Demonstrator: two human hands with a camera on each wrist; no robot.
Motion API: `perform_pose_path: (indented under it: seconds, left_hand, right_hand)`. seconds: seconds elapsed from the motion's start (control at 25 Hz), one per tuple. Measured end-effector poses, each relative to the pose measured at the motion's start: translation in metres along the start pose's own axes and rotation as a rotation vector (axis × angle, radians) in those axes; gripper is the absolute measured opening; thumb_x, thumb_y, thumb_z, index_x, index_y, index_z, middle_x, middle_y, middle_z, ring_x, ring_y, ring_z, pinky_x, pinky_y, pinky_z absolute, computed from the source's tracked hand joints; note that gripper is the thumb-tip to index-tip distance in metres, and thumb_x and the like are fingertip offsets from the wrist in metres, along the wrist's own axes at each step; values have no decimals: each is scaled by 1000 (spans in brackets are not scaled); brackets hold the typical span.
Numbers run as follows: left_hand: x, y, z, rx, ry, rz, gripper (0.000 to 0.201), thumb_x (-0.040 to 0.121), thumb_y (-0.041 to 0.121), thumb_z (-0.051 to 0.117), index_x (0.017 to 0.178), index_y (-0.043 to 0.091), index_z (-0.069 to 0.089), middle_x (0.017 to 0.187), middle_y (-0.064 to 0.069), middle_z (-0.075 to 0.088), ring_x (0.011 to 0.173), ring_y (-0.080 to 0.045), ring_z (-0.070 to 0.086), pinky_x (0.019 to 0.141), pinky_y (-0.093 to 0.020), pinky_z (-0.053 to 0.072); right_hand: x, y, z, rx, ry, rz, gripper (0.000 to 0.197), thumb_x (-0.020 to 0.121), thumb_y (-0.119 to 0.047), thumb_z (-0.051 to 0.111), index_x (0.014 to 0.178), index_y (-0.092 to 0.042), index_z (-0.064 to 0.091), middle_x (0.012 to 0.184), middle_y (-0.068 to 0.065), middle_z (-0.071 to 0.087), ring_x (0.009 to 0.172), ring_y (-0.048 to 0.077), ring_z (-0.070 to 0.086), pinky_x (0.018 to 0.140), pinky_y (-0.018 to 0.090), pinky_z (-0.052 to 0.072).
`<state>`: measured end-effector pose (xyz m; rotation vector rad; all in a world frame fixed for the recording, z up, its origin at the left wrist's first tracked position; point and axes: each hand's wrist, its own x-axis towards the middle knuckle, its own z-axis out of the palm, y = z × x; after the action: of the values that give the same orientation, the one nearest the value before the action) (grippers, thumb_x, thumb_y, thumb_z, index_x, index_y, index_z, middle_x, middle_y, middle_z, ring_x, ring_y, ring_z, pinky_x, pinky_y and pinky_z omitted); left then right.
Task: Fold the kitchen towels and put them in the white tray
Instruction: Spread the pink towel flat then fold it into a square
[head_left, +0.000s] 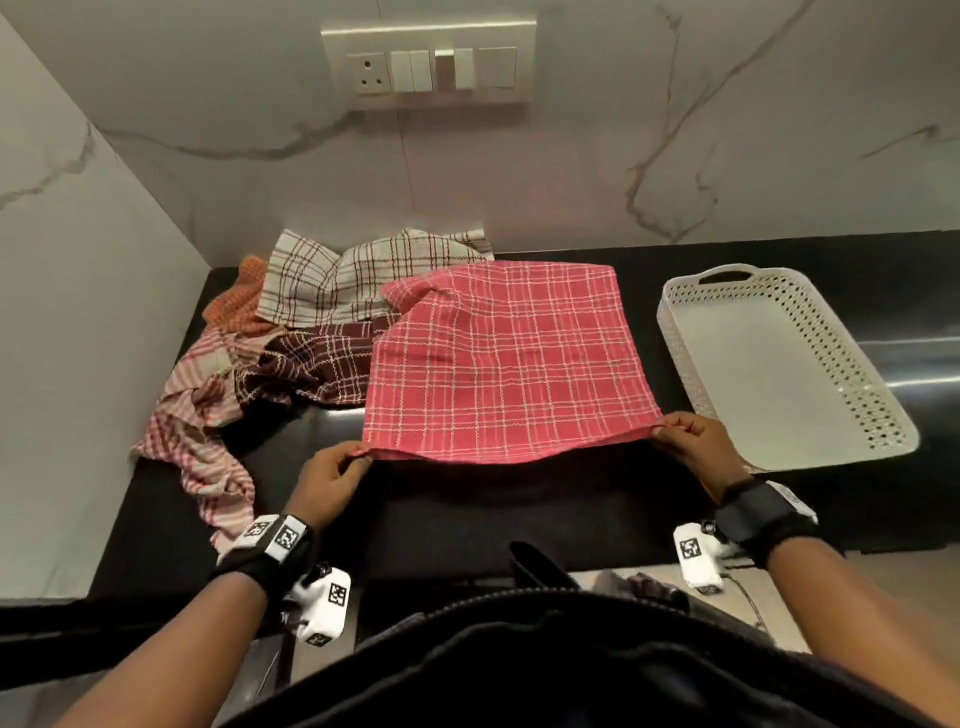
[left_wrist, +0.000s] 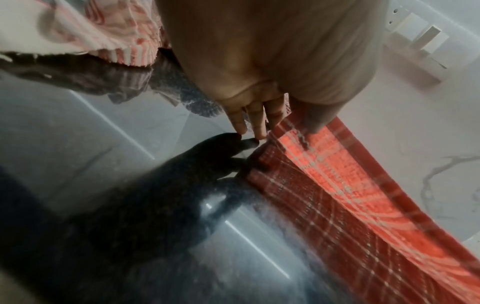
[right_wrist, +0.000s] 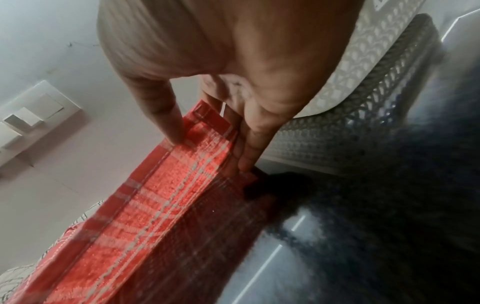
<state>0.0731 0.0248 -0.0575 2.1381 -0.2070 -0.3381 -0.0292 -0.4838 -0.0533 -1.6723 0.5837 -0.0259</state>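
The red towel (head_left: 506, 358) lies spread on the dark counter (head_left: 467, 519), between the heap of unfolded towels (head_left: 291, 332) on the left and the white tray (head_left: 779, 364) on the right, which holds nothing yet. The left hand (head_left: 327, 480) pinches the near left corner and the right hand (head_left: 698, 447) pinches the near right corner, thumb above and fingers (right_wrist: 249, 152) beneath, with the near edge raised just off the counter.

The step in hand looks like the first fold. To do it well, both corners should travel together toward the far edge, kept taut so the cloth does not sag in the middle. The far left corner is rumpled against the heap (worth smoothing first, or the corners will not meet squarely). Laying the near edge exactly on the far one, then pressing the crease flat, should give a tidy half that will fit the tray after further folds.
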Motion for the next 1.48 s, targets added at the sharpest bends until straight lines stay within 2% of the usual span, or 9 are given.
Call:
perform_pose_path:
  seconds: [0.12,0.28,0.4,0.52,0.68,0.88,1.04,1.2,1.48]
  left_hand:
    - [-12,-2,7,-4,12,-3,21,89,19,60,100,31,73,106,13,74,106,-5,67,102,-36,49]
    - [-25,-1,13,-30,7,30,42,66,8,47,89,29,74,115,10,68,116,-7,59,107,-34,43]
    - [-24,11,15,12,64,42,45,64,7,46,90,33,72,118,9,65,116,-11,58,103,-32,43]
    - [-9,32,31,165,29,165,34,75,20,51,101,30,71,130,0,60,126,-20,52,109,-35,36]
    - [18,57,89,561,-212,208,51,95,45,49,144,29,49,166,-6,20,154,-30,12,123,-57,15]
    - [23,58,133,822,-330,137,71,100,52,28,161,24,7,168,-1,-13,154,-28,-16,122,-62,4]
    - [9,29,111,829,-221,62,79,94,73,6,160,31,-6,166,3,-20,152,-25,-24,123,-51,-12]
    - [6,15,89,794,-139,7,89,93,75,9,162,18,1,169,-3,-10,153,-26,-19,125,-48,-5]
    - [-11,8,93,787,-155,16,91,93,75,11,162,17,0,169,-5,-13,153,-27,-21,125,-48,-7]
  right_hand:
    - [-14,3,-5,-95,-10,12,6,77,-16,73,71,-14,72,82,14,67,82,24,57,81,38,45]
    - [-29,1,-12,-241,-5,-21,42,85,14,54,71,-22,72,87,7,73,83,12,66,85,32,47]
    - [-34,-11,-5,-386,24,-86,27,87,2,64,81,-23,71,91,3,72,85,16,66,82,25,49]
    - [-31,-29,32,-557,29,-224,14,88,-18,68,100,-24,68,108,-2,66,101,16,60,94,34,48]
    - [-30,-28,124,-837,-222,-383,47,94,-42,56,137,-22,53,153,8,41,144,27,33,120,47,25]
    - [-45,-8,204,-1069,-448,-354,66,103,-47,34,160,-24,9,168,7,1,155,28,-3,123,55,5]
    - [-36,17,156,-1203,-347,-250,75,99,-64,23,160,-28,-3,167,3,-14,153,27,-14,124,53,-2]
    - [-26,27,86,-1207,-141,-72,86,91,-77,11,159,-28,-6,166,3,-16,153,27,-16,121,49,-8]
    - [-39,36,67,-1173,-157,-98,89,89,-78,9,158,-26,-10,165,2,-22,151,24,-22,121,47,-11]
